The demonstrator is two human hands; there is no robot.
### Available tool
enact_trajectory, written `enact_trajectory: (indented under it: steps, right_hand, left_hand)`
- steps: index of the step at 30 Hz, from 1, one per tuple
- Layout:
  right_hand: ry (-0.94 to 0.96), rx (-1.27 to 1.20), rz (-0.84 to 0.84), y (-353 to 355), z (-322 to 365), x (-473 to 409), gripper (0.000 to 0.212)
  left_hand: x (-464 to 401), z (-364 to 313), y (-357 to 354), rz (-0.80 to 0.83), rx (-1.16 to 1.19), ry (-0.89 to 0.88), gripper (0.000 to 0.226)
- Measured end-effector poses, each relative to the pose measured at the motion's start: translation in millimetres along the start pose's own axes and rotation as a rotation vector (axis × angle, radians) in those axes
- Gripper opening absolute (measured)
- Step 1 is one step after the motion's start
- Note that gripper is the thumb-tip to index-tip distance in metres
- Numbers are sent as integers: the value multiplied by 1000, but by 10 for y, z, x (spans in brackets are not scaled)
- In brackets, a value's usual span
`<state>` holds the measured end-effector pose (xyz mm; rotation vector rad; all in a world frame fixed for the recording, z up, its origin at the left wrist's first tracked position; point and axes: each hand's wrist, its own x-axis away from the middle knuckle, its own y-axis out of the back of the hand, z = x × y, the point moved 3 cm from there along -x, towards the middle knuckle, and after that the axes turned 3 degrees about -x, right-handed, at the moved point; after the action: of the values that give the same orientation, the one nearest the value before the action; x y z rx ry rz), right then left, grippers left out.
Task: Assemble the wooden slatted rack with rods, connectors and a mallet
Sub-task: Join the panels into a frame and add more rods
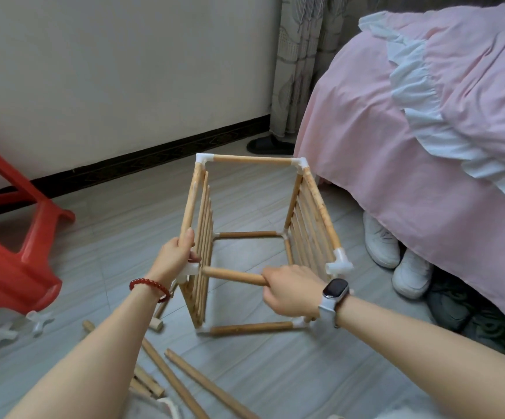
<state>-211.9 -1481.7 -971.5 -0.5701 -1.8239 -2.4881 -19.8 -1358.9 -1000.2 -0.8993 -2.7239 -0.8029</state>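
Note:
The wooden slatted rack (251, 160) stands on the floor as a box frame, with two slatted side panels joined by rods and white plastic connectors. My left hand (175, 254) grips the top rail of the left panel, just above its near corner connector (191, 270). My right hand (290, 290) grips a wooden rod (233, 275) whose left end sits at that connector. The rod's right end is hidden under my hand. The near right corner connector (340, 263) has an open socket. No mallet is visible.
Loose rods (184, 385) lie on the floor at the bottom, and spare white connectors (38, 323) sit at the left beside a tipped red plastic stool (9, 261). A pink-covered bed (411, 146) with shoes (396, 258) under it bounds the right side.

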Motion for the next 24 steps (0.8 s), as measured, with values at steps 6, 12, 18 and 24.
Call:
enact_trajectory:
  steps: [6,12,18,24]
  right_hand:
    - [-46,-266,416,-997,197,-127,12]
    - [-203,-378,500,-2072,288,-430,44]
    - [-277,-502,344,-3061,569,-927,56]
    - [-332,-561,60,-3353,538,-816,31]
  left_hand:
    - [-28,63,457,-102,23,50,48]
    - [122,1089,776,-68,-72,169,32]
    - [185,2444,394,69,-215,327,19]
    - [173,2907,6,221,-396,208,36]
